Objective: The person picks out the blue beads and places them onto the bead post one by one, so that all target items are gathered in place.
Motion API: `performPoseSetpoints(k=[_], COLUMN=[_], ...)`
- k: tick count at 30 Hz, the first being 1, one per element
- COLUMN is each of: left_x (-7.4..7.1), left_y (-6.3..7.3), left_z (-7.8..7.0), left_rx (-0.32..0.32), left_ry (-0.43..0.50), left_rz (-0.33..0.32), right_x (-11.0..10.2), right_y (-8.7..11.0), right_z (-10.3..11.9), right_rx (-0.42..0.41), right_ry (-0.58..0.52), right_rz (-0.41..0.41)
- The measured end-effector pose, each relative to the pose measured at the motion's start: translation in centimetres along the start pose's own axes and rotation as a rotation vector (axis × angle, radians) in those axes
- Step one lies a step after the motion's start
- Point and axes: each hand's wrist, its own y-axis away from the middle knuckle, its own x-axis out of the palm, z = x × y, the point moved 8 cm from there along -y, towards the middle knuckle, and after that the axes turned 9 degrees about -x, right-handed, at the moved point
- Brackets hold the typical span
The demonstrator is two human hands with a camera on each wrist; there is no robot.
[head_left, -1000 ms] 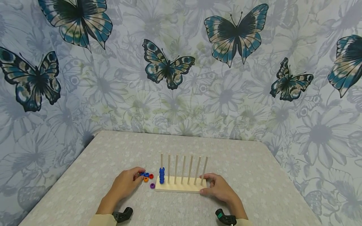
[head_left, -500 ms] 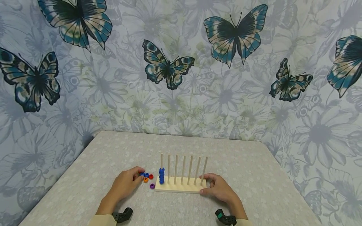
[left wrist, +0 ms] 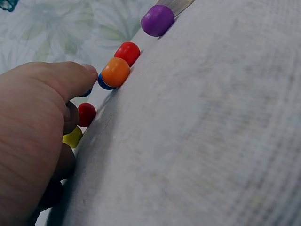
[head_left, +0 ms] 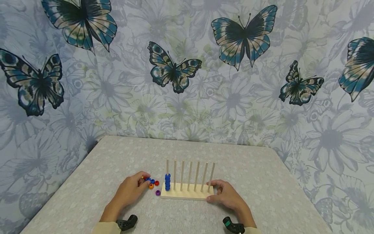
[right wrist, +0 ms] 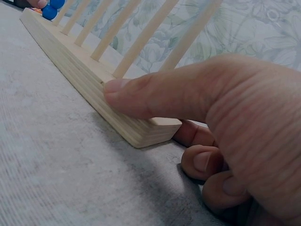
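Observation:
A pale wooden peg stand (head_left: 187,194) with several upright pegs sits on the table. Blue beads (head_left: 167,182) are stacked on its leftmost peg. My right hand (head_left: 228,194) grips the stand's right end, thumb (right wrist: 136,96) along the front edge and fingers behind. Left of the stand, my left hand (head_left: 130,191) has thumb and index finger around a blue bead (left wrist: 85,93), mostly hidden by the thumb in the left wrist view. Red (left wrist: 87,114) and yellow (left wrist: 73,137) beads lie close by its fingers.
Loose beads lie between my left hand and the stand: orange (head_left: 151,186), another red (head_left: 156,183) and a second blue (head_left: 152,181). A purple bead (head_left: 158,193) is nearest the stand's left end. Butterfly-patterned wall covering (head_left: 187,123) rises behind the cloth-covered table (head_left: 274,188).
My left index finger has lifted slightly, and more of the red and yellow beads shows beneath it. The right hand and the stand keep their places.

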Motion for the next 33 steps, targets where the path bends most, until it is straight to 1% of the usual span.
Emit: performPoseSetpoints(k=[9, 12, 15, 18, 22, 24, 27, 33], left_x=[-0.4, -0.5, -0.7, -0.9, -1.2, -1.3, -1.5, -2.5], left_y=[0.1, 0.1, 0.2, 0.4, 0.5, 0.6, 0.7, 1.0], left_z=[-0.5, -0.7, -0.8, -0.8, -1.1, -1.3, -1.6, -2.5], left_rx=[0.007, 0.017, 0.022, 0.018, 0.026, 0.033, 0.049, 0.085], left_ry=[0.054, 0.055, 0.064, 0.075, 0.066, 0.051, 0.037, 0.022], left_rz=[-0.007, -0.015, -0.021, -0.013, 0.007, 0.005, -0.016, -0.071], right_x=[-0.3, -0.4, -0.3, 0.0, 0.1, 0.0, 0.0, 0.0], right_y=[-0.2, -0.2, -0.1, -0.1, 0.0, -0.1, -0.1, -0.1], right_z=[0.1, 0.0, 0.0, 0.0, -0.2, -0.3, -0.6, -0.6], right_rx=[-0.010, -0.016, -0.015, -0.014, -0.016, -0.019, -0.018, -0.011], right_ry=[0.016, 0.013, -0.015, -0.046, -0.044, -0.039, -0.027, -0.001], right_rz=[0.004, 0.002, 0.004, 0.012, 0.008, 0.003, 0.007, 0.021])
